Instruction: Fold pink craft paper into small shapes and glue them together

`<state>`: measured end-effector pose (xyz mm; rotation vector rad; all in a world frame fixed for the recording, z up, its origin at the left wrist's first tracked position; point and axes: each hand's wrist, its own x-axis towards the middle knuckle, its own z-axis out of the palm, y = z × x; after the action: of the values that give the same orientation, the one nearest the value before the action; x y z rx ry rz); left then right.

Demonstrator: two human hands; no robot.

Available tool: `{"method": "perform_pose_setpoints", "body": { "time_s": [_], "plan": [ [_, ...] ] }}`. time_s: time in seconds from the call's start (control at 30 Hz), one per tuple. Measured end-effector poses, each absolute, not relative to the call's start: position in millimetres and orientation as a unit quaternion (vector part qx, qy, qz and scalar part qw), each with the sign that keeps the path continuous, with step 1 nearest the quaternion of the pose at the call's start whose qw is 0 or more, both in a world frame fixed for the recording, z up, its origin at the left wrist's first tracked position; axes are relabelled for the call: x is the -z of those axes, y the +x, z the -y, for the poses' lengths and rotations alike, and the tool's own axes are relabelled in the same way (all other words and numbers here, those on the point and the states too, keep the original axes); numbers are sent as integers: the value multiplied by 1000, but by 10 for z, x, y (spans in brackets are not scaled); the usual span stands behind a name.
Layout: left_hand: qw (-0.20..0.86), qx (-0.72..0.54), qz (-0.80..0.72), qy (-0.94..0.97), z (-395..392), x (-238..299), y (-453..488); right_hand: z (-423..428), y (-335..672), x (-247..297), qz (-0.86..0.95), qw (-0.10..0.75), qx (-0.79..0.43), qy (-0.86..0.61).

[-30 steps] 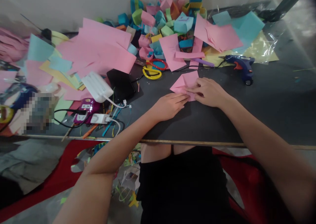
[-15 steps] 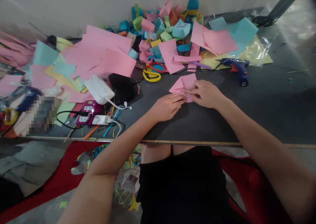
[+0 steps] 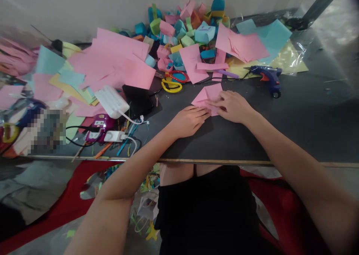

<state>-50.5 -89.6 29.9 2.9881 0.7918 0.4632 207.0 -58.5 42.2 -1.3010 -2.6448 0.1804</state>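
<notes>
A partly folded pink paper [image 3: 215, 91] lies on the dark table, with a pointed flap at its left and creases across the middle. My left hand [image 3: 188, 122] holds its near left edge, fingers close together and thumb hidden. From the right, my right hand [image 3: 233, 106] grips the same sheet, its index finger reaching over the crease and the other fingers bent at the right side. The fingers cover the paper's lower part.
Behind the paper lie red-and-yellow scissors [image 3: 172, 85] and a blue glue gun [image 3: 267, 75]. Folded coloured paper pieces [image 3: 187, 32] heap up by the wall. Pink sheets [image 3: 112, 60], a white power adapter [image 3: 111, 101] and a purple socket block [image 3: 100, 127] with cables spread leftward.
The whole view has shifted very slightly. Both hands stay on the pink paper in nearly the same pose, and its folds look the same.
</notes>
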Motion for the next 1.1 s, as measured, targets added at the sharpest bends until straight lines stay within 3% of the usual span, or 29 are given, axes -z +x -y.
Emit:
{"method": "perform_pose_setpoints", "body": {
  "time_s": [1.1],
  "plan": [
    [-90,-103,-206,969,953,-345,-358,606,2035,-404,881,95,-47,-461]
  ]
}}
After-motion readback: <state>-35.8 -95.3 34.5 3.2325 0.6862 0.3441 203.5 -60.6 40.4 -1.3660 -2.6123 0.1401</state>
